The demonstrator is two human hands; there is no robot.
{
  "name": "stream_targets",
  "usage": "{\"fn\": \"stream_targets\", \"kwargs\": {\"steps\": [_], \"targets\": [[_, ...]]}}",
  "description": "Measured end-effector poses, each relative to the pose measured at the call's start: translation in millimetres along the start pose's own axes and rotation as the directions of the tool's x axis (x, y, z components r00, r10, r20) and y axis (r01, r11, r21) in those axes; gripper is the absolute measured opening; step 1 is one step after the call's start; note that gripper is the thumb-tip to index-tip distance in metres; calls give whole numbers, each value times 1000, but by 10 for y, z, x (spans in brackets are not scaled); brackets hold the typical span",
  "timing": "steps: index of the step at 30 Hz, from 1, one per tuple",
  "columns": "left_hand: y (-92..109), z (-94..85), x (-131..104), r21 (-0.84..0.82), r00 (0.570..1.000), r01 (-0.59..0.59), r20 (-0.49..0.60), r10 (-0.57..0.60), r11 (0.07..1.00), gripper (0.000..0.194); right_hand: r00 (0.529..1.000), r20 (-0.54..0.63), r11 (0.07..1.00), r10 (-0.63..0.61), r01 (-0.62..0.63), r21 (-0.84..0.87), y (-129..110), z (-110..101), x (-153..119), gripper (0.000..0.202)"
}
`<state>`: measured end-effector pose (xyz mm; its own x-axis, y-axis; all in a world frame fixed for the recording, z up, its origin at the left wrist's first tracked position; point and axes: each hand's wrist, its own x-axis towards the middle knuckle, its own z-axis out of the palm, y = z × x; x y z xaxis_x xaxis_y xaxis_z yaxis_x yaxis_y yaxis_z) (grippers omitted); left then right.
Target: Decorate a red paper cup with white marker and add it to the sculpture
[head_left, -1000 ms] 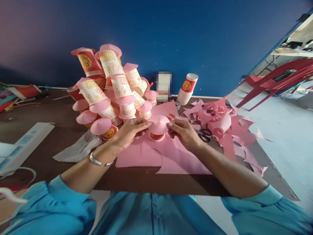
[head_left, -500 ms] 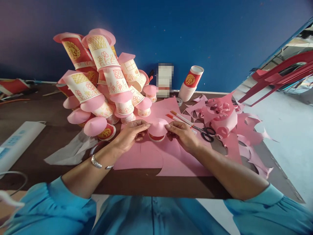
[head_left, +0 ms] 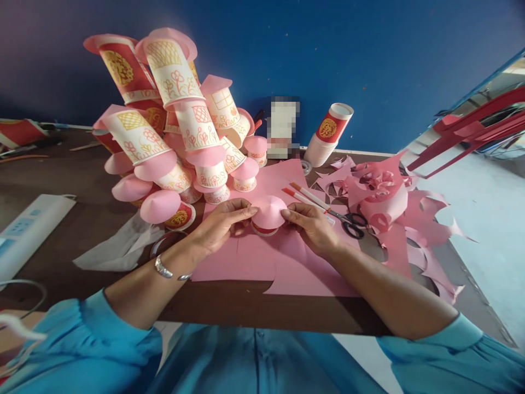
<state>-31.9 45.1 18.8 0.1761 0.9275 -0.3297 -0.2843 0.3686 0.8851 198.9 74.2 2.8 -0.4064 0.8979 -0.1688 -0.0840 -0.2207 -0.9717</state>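
Observation:
A pink paper cone (head_left: 268, 212) rests over a short red cup piece (head_left: 264, 230) above the pink paper sheets (head_left: 233, 257). My left hand (head_left: 223, 223) pinches the cone's left edge between thumb and fingers. On the opposite edge, my right hand (head_left: 314, 225) holds the cone the same way. Black-handled scissors (head_left: 353, 223) lie right of my right hand, beside two markers (head_left: 307, 197). To the left rises a cluster of stacked paper cups (head_left: 197, 126) with drawn flowers and pink cone tops.
A leaning stack of cups (head_left: 328, 137) stands near the blue wall. Cut pink scraps (head_left: 383, 197) cover the table's right side. A white power strip (head_left: 30, 235) and crumpled translucent sheet (head_left: 118, 246) lie left. A red chair (head_left: 471, 128) is at right.
The view has shifted slightly. Both hands keep their pinch on the cone, which still sits over the short cup piece.

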Motion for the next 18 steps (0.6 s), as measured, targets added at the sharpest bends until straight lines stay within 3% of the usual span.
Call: {"fn": "stream_targets", "kwargs": {"steps": [18], "targets": [[-13, -54, 26, 28, 998, 52, 28, -53, 998, 55, 1000, 3, 1000, 16, -16, -10, 41, -14, 18, 62]]}}
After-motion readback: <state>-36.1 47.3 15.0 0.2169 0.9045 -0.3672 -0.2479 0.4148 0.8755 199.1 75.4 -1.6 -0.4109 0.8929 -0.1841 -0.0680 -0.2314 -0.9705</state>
